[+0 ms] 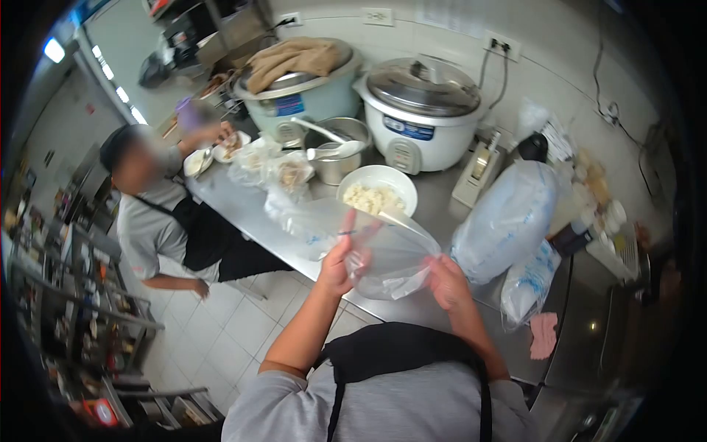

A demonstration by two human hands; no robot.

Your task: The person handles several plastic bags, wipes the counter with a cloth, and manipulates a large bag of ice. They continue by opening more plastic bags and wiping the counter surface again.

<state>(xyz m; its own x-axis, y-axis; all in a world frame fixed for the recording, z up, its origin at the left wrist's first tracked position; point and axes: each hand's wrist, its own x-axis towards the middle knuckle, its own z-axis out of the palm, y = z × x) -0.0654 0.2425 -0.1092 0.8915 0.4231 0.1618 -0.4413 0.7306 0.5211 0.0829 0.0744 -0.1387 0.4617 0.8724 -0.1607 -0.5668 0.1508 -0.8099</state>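
Translucent plastic bag [394,269], held up in front of the torso, above the near edge of the steel counter [434,190]. Its body is spread wide between both hands; part of it trails off toward the left.

Right hand [448,286]: fingertips pinched on the bag's right side, film gathered there. Left hand [336,271]: thumb and fingers raised against the film; cannot tell if they grip it or merely prop it, nor whether any are inside.

Progress, as judged: bag opened out at least partly, no food made out inside. Pale, crumbly food [368,200] sits in the white bowl [412,193] just beyond the bag; none seen transferred.

Further out: metal pot [336,171] beside the bowl, white utensils [339,150] laid across its top. Rice cooker [421,140] behind; a second cooker [269,121] with a brown cloth [294,62] over its lid. To the right, a bulky wrapped bundle [508,221] with blue print and a pink cloth [543,335]. Co-worker [155,228] at the counter's far left, one hand near small dishes.
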